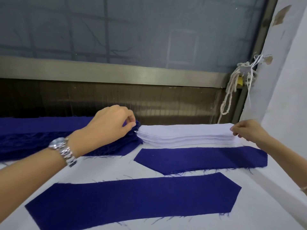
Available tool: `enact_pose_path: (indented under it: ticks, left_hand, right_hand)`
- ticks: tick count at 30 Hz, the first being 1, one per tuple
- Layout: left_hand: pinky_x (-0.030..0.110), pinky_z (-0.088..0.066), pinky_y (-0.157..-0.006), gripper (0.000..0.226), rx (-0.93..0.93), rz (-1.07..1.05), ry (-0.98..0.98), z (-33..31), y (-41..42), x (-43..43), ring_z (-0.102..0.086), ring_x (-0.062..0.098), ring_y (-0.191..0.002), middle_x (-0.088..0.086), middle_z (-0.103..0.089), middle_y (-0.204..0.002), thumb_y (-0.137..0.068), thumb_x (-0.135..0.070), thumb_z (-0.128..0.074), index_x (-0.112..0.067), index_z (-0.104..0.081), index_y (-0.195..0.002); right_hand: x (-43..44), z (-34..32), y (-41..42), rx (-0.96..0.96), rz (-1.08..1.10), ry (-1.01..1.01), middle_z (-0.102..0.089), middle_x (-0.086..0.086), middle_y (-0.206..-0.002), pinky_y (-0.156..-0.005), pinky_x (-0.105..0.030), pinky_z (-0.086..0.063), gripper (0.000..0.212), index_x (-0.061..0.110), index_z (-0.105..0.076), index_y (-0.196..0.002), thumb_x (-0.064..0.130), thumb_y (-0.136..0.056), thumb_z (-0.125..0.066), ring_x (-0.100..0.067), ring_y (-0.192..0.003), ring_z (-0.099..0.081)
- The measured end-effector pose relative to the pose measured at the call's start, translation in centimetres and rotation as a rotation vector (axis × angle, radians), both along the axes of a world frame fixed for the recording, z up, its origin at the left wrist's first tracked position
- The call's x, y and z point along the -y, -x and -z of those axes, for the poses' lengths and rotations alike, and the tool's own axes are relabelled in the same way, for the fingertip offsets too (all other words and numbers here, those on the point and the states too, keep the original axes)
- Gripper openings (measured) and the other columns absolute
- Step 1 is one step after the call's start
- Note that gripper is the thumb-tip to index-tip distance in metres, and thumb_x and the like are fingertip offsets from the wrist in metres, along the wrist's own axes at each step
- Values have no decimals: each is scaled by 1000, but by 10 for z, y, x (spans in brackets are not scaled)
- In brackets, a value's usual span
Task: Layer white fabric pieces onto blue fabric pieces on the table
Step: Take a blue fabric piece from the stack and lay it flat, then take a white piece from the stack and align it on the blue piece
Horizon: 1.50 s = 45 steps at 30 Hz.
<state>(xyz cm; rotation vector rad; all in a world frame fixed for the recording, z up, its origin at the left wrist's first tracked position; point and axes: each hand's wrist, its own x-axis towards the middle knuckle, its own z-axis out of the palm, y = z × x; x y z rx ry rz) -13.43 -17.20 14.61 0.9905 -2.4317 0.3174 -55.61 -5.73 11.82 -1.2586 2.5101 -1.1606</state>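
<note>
Your left hand pinches the blue stack's corner and your right hand pinches the white stack's right end along the surface's far edge, so thin plies clinging together could lift as several or skew the pile.

Two flat blue pieces, one blue stack, one white stack
</note>
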Motion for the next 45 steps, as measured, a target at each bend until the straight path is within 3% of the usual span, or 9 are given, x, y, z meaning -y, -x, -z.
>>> enact_pose_path:
  ticks: [5, 8, 14, 25, 32, 37, 40, 43, 45]
  left_hand:
    - [33, -47, -87, 23, 120, -24, 100, 8, 47, 29, -56, 14, -103, -11, -68, -109, -100, -36, -52, -31, -73, -103]
    - [32, -45, -86, 25, 193, -51, 125, 17, 67, 42, -55, 15, -101, -8, -68, -109, -101, -35, -49, -31, -74, -103]
    - [30, -39, -89, 28, 383, -134, 172, 33, 92, 54, -52, 15, -102, -6, -67, -108, -101, -35, -46, -28, -73, -103]
    - [28, -38, -90, 27, 323, -95, 110, 42, 97, 69, -54, 10, -104, -10, -69, -107, -101, -42, -46, -31, -67, -114]
    - [28, -39, -93, 30, 312, -92, 70, 41, 98, 71, -55, 11, -107, -8, -68, -111, -101, -43, -46, -29, -66, -119]
    - [29, -40, -95, 31, 296, -84, 59, 43, 97, 71, -56, 11, -107, -6, -68, -113, -101, -42, -47, -28, -67, -120]
    - [29, -40, -94, 31, 315, -80, 79, 43, 97, 71, -56, 11, -106, -7, -68, -111, -101, -41, -46, -28, -69, -117]
    - [30, -39, -92, 31, 355, -76, 120, 41, 98, 72, -55, 11, -104, -8, -69, -108, -101, -41, -45, -29, -70, -113]
    - [30, -39, -92, 31, 366, -73, 130, 40, 98, 73, -55, 11, -103, -8, -69, -108, -101, -41, -45, -28, -71, -113]
  right_hand:
    - [19, 13, 31, -124, 156, 2, -69, -27, -104, -78, -36, -44, 25, -8, -73, -94, 10, -97, -56, -37, -88, -59]
    - [29, 19, 43, -167, 186, -44, -69, -21, -107, -79, -34, -43, 26, -2, -74, -101, 16, -99, -56, -31, -85, -54]
    - [47, 24, 59, -186, 275, -113, -66, -16, -89, -73, -33, -41, 33, -1, -71, -91, 28, -99, -59, -31, -79, -54]
    - [58, 31, 75, -256, 312, -146, -56, -6, -63, -57, -27, -35, 32, 5, -64, -72, 27, -96, -65, -18, -57, -48]
    - [64, 29, 77, -290, 326, -143, -58, -7, -62, -49, -23, -30, 29, 7, -64, -64, 17, -91, -67, -18, -56, -48]
    - [68, 26, 77, -276, 277, -121, -67, -13, -79, -62, -29, -43, 19, 8, -70, -74, 12, -90, -62, -26, -68, -55]
    - [70, 29, 78, -255, 193, -69, -66, -15, -89, -61, -29, -39, 7, 5, -65, -85, 10, -89, -67, -25, -75, -55]
    - [71, 32, 80, -192, 181, 28, -55, -12, -101, -63, -27, -38, 25, 10, -52, -105, 1, -87, -68, -26, -86, -50]
    - [70, 33, 82, -177, 175, 101, -53, -11, -109, -77, -33, -44, 36, 8, -52, -119, -3, -87, -67, -27, -93, -50]
